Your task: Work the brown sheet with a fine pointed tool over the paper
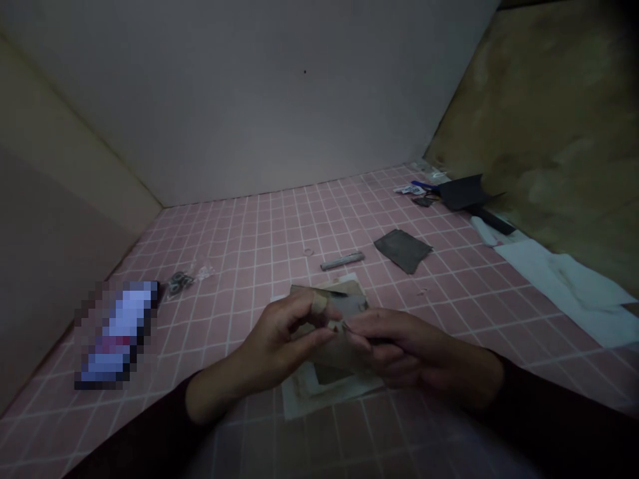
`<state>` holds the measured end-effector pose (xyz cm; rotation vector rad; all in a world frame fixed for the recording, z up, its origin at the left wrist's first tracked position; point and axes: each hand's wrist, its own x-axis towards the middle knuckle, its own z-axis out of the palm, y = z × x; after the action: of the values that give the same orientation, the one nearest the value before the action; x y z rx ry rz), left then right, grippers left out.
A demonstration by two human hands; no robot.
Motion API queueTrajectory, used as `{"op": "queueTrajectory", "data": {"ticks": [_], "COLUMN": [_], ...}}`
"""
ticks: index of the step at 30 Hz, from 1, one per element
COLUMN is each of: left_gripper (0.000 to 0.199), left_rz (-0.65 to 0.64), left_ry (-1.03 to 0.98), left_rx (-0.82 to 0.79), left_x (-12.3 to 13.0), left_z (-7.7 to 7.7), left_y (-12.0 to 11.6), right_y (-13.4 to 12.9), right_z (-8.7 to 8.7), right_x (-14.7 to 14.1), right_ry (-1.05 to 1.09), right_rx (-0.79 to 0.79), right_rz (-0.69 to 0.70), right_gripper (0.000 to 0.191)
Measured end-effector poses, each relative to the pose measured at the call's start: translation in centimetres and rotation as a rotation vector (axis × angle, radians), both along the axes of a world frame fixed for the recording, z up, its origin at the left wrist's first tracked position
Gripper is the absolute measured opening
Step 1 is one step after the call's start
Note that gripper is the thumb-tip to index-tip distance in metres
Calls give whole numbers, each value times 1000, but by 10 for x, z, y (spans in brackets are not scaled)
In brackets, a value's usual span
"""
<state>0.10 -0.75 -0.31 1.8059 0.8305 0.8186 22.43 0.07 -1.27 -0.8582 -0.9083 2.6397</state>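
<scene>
My left hand is closed in a pinch on a small pale piece with a reddish-brown spot; its kind is too small to make out. A tan band wraps one of its fingers. My right hand is closed round a thin dark tool, mostly hidden by the fingers, whose tip meets the pale piece. Both hands are above stained white paper sheets with a dark flat piece on them. A narrow dark strip lies just behind my left hand.
Beyond the papers lie a grey rod, a small ring and a dark grey sheet. A pixelated phone and small metal rings are at left. White paper and a black dustpan-like object sit right.
</scene>
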Motion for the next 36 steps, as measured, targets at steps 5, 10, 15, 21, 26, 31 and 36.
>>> {"op": "queueTrajectory", "data": {"ticks": [5, 10, 15, 21, 26, 31, 36], "left_gripper": [8, 11, 15, 19, 10, 6, 8], "left_rz": [-52, -20, 38, 60, 7, -77, -45], "left_ry": [-23, 14, 70, 63, 51, 15, 37], "left_rx": [59, 39, -18, -93, 33, 174, 108], "left_x": [-1, -1, 0, 0, -2, -1, -1], "left_z": [1, 6, 3, -2, 2, 5, 6], "left_y": [2, 0, -1, 1, 2, 4, 1], "right_y": [3, -7, -12, -14, -4, 2, -5], "right_z": [-4, 0, -3, -4, 0, -2, 3], "right_x": [4, -1, -4, -7, -4, 3, 0], "right_ry": [129, -8, -331, -361, -83, 109, 14], "right_rx": [-130, 217, 1219, 1286, 265, -110, 107], "right_rz": [58, 49, -62, -101, -35, 65, 54], "right_gripper": [22, 34, 32, 29, 30, 22, 31]}}
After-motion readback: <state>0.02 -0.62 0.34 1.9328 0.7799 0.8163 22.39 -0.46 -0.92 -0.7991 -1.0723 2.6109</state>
